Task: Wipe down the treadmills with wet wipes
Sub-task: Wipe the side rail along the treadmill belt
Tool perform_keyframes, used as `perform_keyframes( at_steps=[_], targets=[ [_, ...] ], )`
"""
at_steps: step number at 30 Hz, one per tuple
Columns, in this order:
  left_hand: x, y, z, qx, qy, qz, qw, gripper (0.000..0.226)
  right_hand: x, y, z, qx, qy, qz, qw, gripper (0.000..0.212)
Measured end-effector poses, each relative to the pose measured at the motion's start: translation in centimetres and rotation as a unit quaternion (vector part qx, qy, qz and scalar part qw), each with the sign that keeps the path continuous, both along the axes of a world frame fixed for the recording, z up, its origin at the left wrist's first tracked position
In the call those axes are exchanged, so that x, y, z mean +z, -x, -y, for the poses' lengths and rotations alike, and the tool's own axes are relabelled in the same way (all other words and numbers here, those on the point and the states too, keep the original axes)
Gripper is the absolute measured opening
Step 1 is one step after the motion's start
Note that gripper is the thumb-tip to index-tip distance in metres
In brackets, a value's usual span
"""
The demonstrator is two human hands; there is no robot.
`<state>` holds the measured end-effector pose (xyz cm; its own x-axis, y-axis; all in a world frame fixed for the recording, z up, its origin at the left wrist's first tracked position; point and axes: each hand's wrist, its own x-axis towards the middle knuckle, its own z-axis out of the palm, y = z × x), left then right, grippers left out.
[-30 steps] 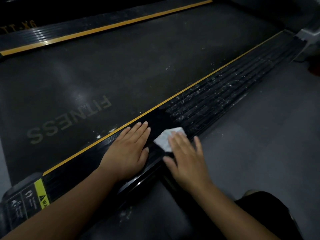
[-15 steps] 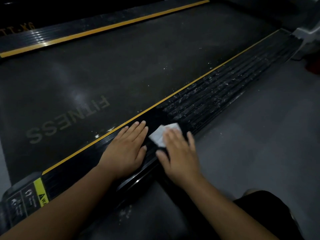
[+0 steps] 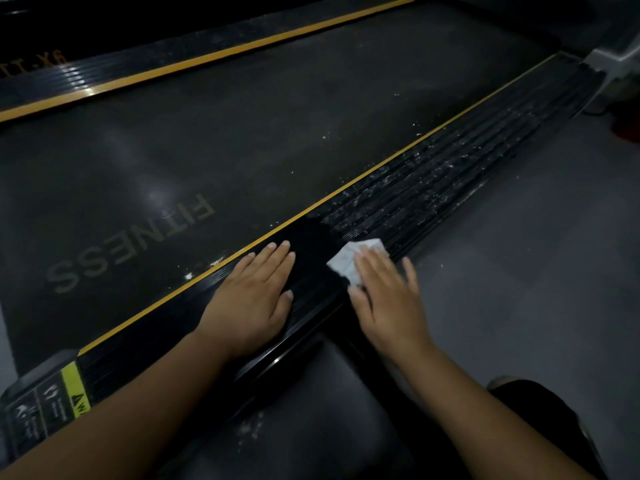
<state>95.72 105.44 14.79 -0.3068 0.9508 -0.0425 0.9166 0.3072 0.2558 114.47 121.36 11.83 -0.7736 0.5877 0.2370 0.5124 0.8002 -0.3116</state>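
A black ribbed side rail (image 3: 433,188) with a yellow stripe runs diagonally beside the dark treadmill belt (image 3: 242,133) marked FITNESS. My right hand (image 3: 388,299) presses a crumpled white wet wipe (image 3: 349,259) flat onto the rail with straight fingers; most of the wipe is under the fingers. My left hand (image 3: 252,299) rests flat on the rail just left of it, fingers straight. The rail beyond the wipe is speckled with white dust; the stretch near my hands looks dark and clean.
Grey floor (image 3: 519,271) lies right of the rail. A yellow warning label (image 3: 74,389) marks the rail's near end. A second yellow-striped rail (image 3: 207,53) borders the belt's far side. A white base part (image 3: 609,60) sits at the top right. My dark-clothed knee (image 3: 540,410) is lower right.
My right hand slid the wipe a little across the rail and back toward its outer edge. The left hand stayed planted on the rail.
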Motion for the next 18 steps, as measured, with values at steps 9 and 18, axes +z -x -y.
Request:
perform_keyframes(
  at_steps=[9,18],
  targets=[
    [-0.1,0.6,-1.9,-0.013,-0.012,0.003,1.000,0.075,0.7,1.1,0.4,0.021,-0.002,0.031,0.999,0.064],
    [0.0,0.6,-2.3,-0.012,-0.025,0.012,1.000,0.072,1.4,1.1,-0.3,0.049,0.000,0.075,0.996,0.066]
  ],
)
